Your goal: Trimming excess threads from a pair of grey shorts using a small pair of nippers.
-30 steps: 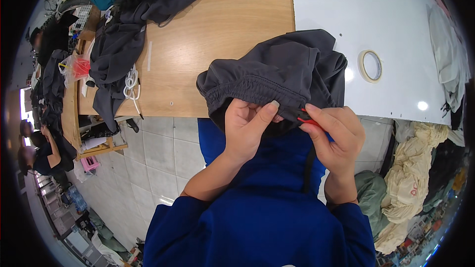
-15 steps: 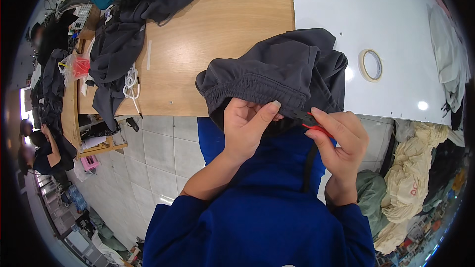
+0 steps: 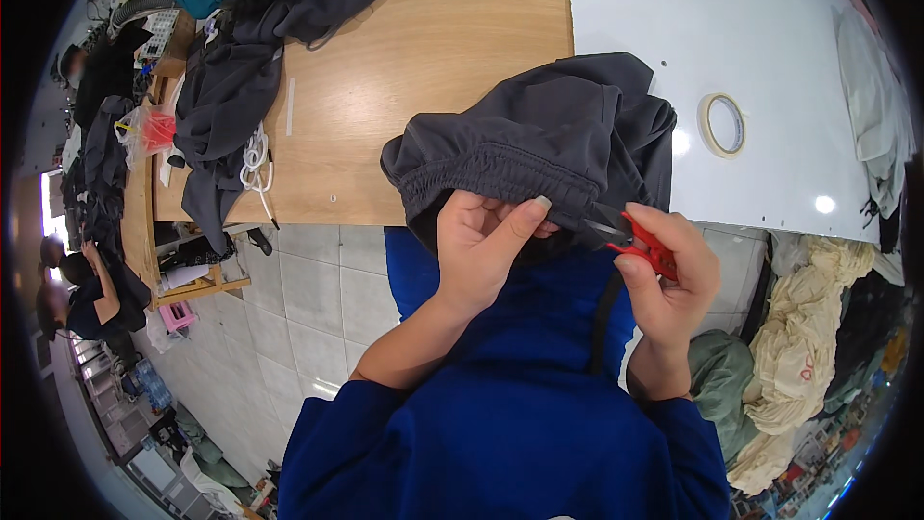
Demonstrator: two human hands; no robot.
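A dark grey garment (image 3: 539,125) with a gathered elastic waistband (image 3: 481,166) lies bunched over the table's near edge. My left hand (image 3: 486,250) pinches the waistband, thumb on top and fingers tucked inside the opening. Between the fingers and thumb of my right hand (image 3: 674,274) is a pair of red-handled thread snips (image 3: 651,248). Their two metal blades stand apart and point left, close to the waistband's right end. Whether the blade tips touch the cloth I cannot tell.
A roll of tape (image 3: 722,125) lies on the white tabletop (image 3: 635,0). More dark garments (image 3: 226,96) and a white cord (image 3: 255,166) are at the left of the wooden tabletop (image 3: 346,125). Cream cloth (image 3: 804,327) is heaped at the right. Another person (image 3: 96,289) is far left.
The snips have shifted slightly right and turned, so their spread blades now show beside the waistband. My left hand keeps its hold almost unmoved.
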